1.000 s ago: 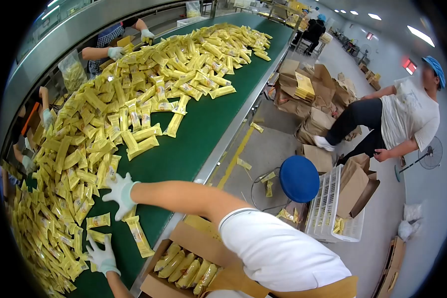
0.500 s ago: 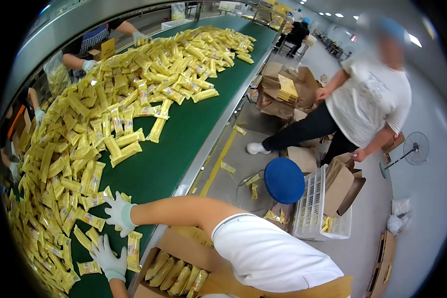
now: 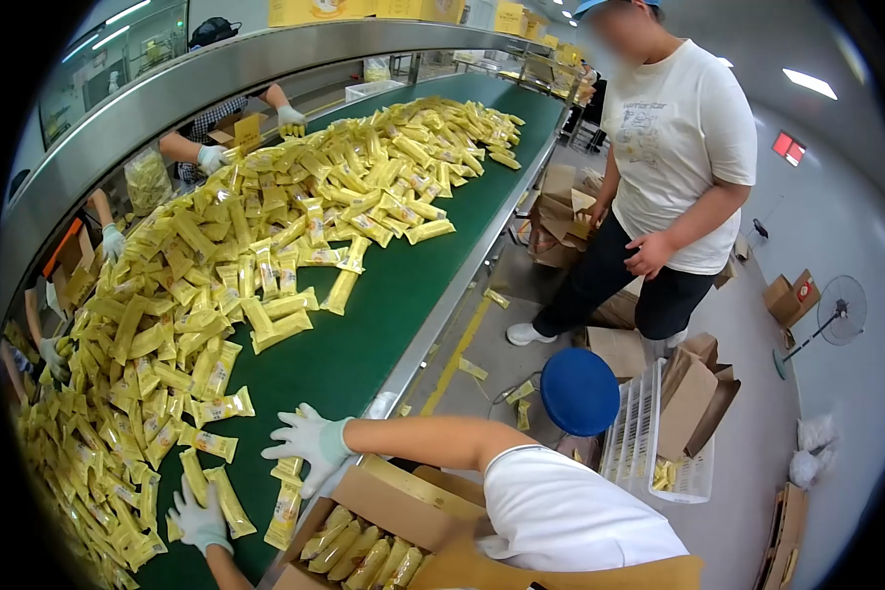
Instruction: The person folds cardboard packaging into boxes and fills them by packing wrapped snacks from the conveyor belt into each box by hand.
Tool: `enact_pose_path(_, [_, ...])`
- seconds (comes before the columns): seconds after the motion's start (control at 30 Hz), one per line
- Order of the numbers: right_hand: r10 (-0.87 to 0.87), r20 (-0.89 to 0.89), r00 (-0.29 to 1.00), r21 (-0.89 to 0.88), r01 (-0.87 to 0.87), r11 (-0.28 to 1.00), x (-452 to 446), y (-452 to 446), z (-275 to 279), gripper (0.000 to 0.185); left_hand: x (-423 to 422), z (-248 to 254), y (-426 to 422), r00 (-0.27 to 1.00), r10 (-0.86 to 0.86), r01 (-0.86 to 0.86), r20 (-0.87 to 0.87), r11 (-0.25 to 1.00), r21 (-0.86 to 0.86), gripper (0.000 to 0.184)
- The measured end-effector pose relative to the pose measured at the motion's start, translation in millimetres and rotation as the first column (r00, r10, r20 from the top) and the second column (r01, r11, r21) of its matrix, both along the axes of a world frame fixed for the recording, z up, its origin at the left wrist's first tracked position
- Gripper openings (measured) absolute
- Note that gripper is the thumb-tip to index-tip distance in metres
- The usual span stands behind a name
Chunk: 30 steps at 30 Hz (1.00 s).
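Note:
Yellow-wrapped snack packets [image 3: 197,295] lie in a large heap on a green conveyor belt [image 3: 383,295]. My left hand [image 3: 202,516], in a pale glove, reaches down at the heap's near edge, fingers spread beside a loose packet [image 3: 229,501]. My right hand [image 3: 313,444], also gloved, is open over the belt's near edge. Below its fingers are two packets, the lower one [image 3: 283,513] lying lengthwise on the belt. Just under my right forearm, an open cardboard box [image 3: 393,501] holds a row of several packets [image 3: 359,553].
Across the belt, other people's gloved hands [image 3: 211,159] work at the heap. A person in a white T-shirt [image 3: 669,157] stands to the right. Near them are a blue stool [image 3: 580,391], a white crate [image 3: 683,482] with cardboard, and a fan [image 3: 841,310]. Packets litter the floor.
My right hand has moved right, away from the heap towards the box. My left hand stays low by the packets. The view has shifted, and the standing person has lowered an arm and turned.

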State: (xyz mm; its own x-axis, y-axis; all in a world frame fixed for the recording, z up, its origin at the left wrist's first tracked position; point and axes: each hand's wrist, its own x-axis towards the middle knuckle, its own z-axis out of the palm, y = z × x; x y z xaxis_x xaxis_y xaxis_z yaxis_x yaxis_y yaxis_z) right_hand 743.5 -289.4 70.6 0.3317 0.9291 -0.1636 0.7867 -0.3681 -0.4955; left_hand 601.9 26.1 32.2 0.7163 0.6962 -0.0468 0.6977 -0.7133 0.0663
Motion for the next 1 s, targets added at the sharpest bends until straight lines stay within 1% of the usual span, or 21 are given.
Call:
enact_pose_path(0.03, [0.013,0.034,0.999,-0.022,-0.012,1.000,-3,0,3,0.107,4,25,-33,0.997,0.020,-0.017,-0.068,0.999,0.035,0.075])
enact_pose_path(0.07, [0.026,0.066,0.998,-0.045,-0.023,0.999,-7,1,6,0.107,4,12,-28,0.995,-0.097,0.097,0.004,0.995,0.011,0.076])
enact_pose_path(0.1, [0.040,0.093,0.995,-0.067,-0.034,0.997,-11,2,9,0.106,6,22,-45,0.990,-0.141,0.141,0.025,0.990,-0.021,0.078])
enact_pose_path(0.23, [0.186,0.307,0.933,0.069,-0.217,0.974,-18,24,-24,0.092,11,17,-68,0.925,-0.369,0.373,0.089,0.928,-0.028,0.083])
enact_pose_path(0.27, [0.164,0.345,0.924,0.173,-0.234,0.957,-20,20,-13,0.080,11,11,-67,0.908,-0.404,0.409,0.114,0.912,-0.029,0.083])
enact_pose_path(0.33, [0.182,0.362,0.914,0.177,-0.259,0.950,-14,19,1,0.058,6,18,-67,0.867,-0.444,0.463,0.227,0.885,-0.039,0.084])
enact_pose_path(0.37, [0.177,0.348,0.921,0.226,-0.265,0.937,-9,18,-4,0.053,5,27,-69,0.834,-0.464,0.511,0.298,0.854,-0.101,0.083])
enact_pose_path(0.4, [0.104,0.421,0.901,0.339,-0.263,0.903,-7,19,-18,0.048,4,33,-72,0.837,-0.498,0.530,0.224,0.841,-0.112,0.082])
enact_pose_path(0.43, [0.081,0.376,0.923,0.323,-0.213,0.922,-4,17,-18,0.047,-3,22,-65,0.759,-0.602,0.622,0.249,0.783,-0.001,0.075])
enact_pose_path(0.47, [0.037,0.420,0.907,0.326,-0.189,0.926,0,16,-23,0.046,-7,37,-71,0.783,-0.600,0.613,0.163,0.789,-0.037,0.070])
enact_pose_path(0.53, [-0.037,0.368,0.929,0.126,-0.010,0.992,4,8,-5,0.051,-13,46,-67,0.804,-0.588,0.595,0.091,0.794,-0.123,0.061])
enact_pose_path(0.57, [-0.139,0.388,0.911,0.173,0.076,0.982,8,1,-14,0.052,-17,45,-62,0.809,-0.586,0.587,0.043,0.804,-0.091,0.056])
enact_pose_path(0.63, [-0.203,0.350,0.914,0.086,0.184,0.979,16,-11,-7,0.059,-29,45,-54,0.827,-0.560,0.560,0.048,0.829,0.012,0.047])
enact_pose_path(0.7, [-0.161,0.252,0.954,0.148,0.126,0.981,26,-29,-7,0.079,-38,33,-49,0.742,-0.633,0.618,0.220,0.774,0.141,0.040])
enact_pose_path(0.73, [-0.196,0.234,0.952,0.230,0.142,0.963,30,-35,-6,0.077,-37,36,-51,0.698,-0.629,0.630,0.342,0.767,0.123,0.036])
enact_pose_path(0.77, [-0.231,0.210,0.950,0.307,0.160,0.938,34,-42,-6,0.075,-39,38,-58,0.735,-0.572,0.605,0.364,0.795,0.028,0.041])
enact_pose_path(0.83, [-0.251,0.202,0.947,0.096,0.236,0.967,46,-55,-4,0.062,-35,46,-74,0.804,-0.522,0.551,0.286,0.834,-0.026,0.049])
enact_pose_path(0.87, [-0.271,0.262,0.926,0.124,0.246,0.961,50,-58,-6,0.049,-32,34,-76,0.824,-0.525,0.519,0.216,0.850,0.085,0.058])
enact_pose_path(0.9, [-0.301,0.239,0.923,0.048,0.298,0.953,52,-57,0,0.042,-26,25,-75,0.860,-0.478,0.479,0.181,0.877,0.041,0.059])
enact_pose_path(0.97, [-0.357,0.230,0.906,0.152,0.329,0.932,50,-47,17,0.041,-13,15,-67,0.917,-0.385,0.390,0.106,0.920,-0.039,0.061])
enact_pose_path(1.0, [-0.330,0.134,0.934,0.231,0.295,0.927,47,-40,29,0.040,-10,14,-64,0.915,-0.383,0.390,0.123,0.920,-0.039,0.062])
